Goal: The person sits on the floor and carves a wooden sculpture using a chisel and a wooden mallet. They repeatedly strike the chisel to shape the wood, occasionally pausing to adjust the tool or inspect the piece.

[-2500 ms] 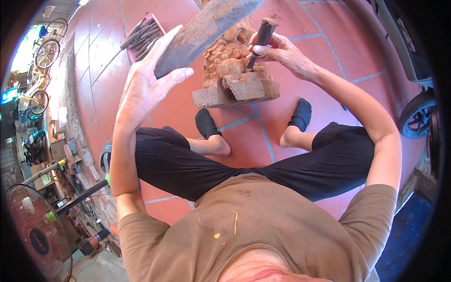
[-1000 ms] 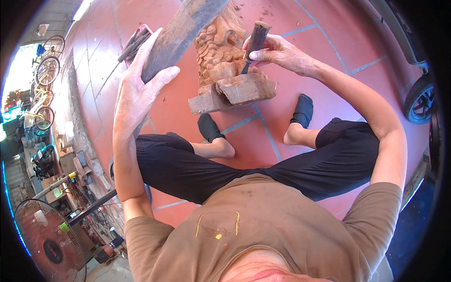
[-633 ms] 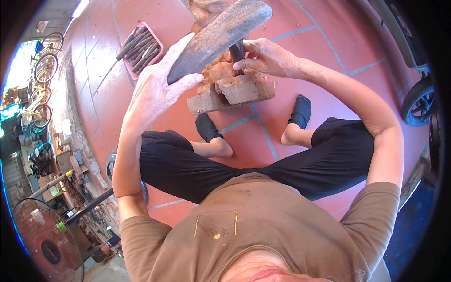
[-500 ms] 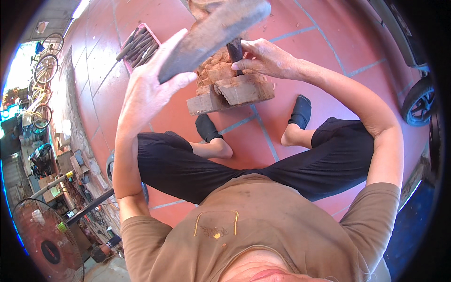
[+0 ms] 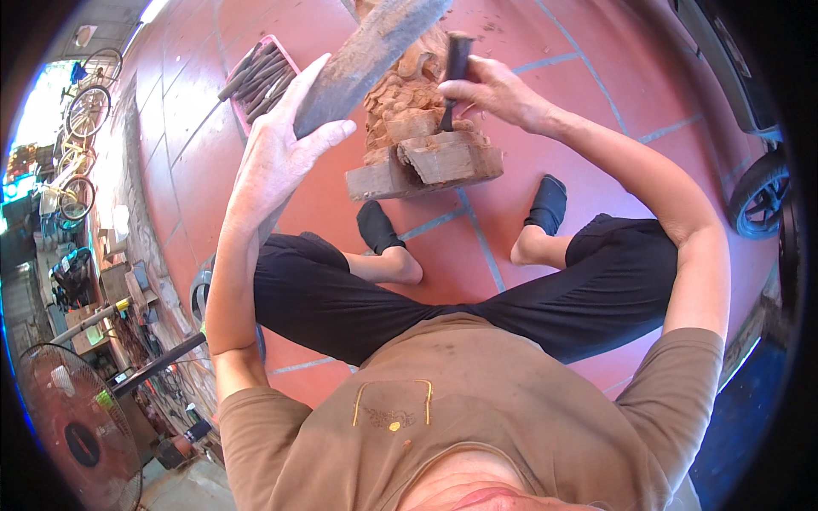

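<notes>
carving (image 5: 396,106) well under way, by the look of it, with work left low down.
the left hand (image 5: 281,153), thumb spread, loosely grips a wooden bar (image 5: 366,68); the right hand (image 5: 501,95) pinches a dark chisel (image 5: 457,64), its tip at the carving just above the notched base (image 5: 452,163), over the tiled floor (image 5: 588,192). the base looks barely worked; the relief beyond is shaped but rough. farther off, a pink tray (image 5: 274,40) holds more tools (image 5: 262,78).

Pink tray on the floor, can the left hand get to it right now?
Probably not to grab anything: the left hand is holding the wooden bat. Otherwise the way looks free, with the tray beyond that hand.
</notes>
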